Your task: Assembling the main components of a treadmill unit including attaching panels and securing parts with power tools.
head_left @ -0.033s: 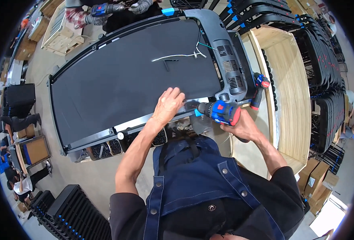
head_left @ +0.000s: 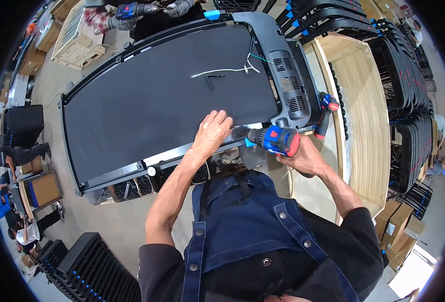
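Note:
My right hand (head_left: 303, 157) grips a blue, black and red cordless drill (head_left: 279, 141), its chuck pointing left along the near side rail (head_left: 169, 154) of a treadmill (head_left: 157, 90). Just left of the chuck, my left hand (head_left: 212, 132) rests at the inner edge of that rail with its fingers curled together. Whatever the fingers hold is hidden beneath them. On the black belt beyond lie a black hex key (head_left: 211, 80) and a white cable (head_left: 217, 71) with connectors. The treadmill's grey vented motor cover (head_left: 278, 60) stands at the right end.
A second power tool (head_left: 327, 103) sits beside the motor cover, next to an open wooden crate (head_left: 366, 121). Across the treadmill a gloved co-worker (head_left: 132, 17) holds another drill. Bins of small parts (head_left: 200, 173) hang below the near rail. Stacked black frames (head_left: 89, 267) stand behind left.
The drill and my right hand have shifted very slightly left. My left hand stays in place at the rail.

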`<action>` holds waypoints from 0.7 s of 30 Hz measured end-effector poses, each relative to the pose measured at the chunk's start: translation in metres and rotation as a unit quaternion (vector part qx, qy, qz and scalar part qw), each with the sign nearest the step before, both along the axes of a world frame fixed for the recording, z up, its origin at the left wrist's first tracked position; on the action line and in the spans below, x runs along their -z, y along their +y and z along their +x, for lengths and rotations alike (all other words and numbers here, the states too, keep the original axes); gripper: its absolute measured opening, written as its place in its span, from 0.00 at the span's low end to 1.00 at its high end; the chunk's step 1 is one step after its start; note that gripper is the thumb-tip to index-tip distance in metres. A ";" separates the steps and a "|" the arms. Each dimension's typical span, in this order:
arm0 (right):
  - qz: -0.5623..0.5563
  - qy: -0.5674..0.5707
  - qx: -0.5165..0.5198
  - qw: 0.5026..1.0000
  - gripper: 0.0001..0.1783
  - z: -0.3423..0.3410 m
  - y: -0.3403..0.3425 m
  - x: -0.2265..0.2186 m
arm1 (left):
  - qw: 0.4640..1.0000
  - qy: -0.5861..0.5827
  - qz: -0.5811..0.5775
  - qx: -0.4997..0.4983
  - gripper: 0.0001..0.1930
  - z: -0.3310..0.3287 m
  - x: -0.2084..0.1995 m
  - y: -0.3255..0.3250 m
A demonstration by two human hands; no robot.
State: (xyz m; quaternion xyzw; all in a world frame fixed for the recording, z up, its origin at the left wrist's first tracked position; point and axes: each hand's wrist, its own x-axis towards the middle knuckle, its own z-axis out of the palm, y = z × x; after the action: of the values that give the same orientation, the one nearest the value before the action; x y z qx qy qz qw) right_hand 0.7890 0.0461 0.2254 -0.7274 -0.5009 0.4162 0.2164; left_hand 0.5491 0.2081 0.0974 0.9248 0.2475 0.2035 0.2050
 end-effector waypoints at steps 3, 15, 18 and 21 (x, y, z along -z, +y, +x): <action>-0.043 -0.021 -0.077 0.996 0.15 -0.002 0.022 -0.002 | 1.000 -0.008 -0.007 -0.005 0.12 -0.001 -0.001 0.001; -0.071 -0.078 -0.169 0.980 0.17 -0.007 0.053 0.001 | 0.999 -0.015 -0.026 -0.020 0.07 -0.003 0.000 0.000; -0.066 -0.075 -0.168 0.981 0.18 -0.010 0.057 0.000 | 1.000 -0.015 -0.016 -0.019 0.06 -0.003 0.003 0.001; -0.078 -0.090 -0.177 0.977 0.18 -0.013 0.062 -0.002 | 0.999 -0.017 -0.024 -0.017 0.05 -0.004 0.004 0.001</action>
State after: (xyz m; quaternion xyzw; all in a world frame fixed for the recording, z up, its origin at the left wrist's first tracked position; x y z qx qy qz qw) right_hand 0.7757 0.1084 0.2271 -0.6761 -0.6050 0.4190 0.0360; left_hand 0.5447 0.2093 0.0936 0.9118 0.2642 0.2168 0.2277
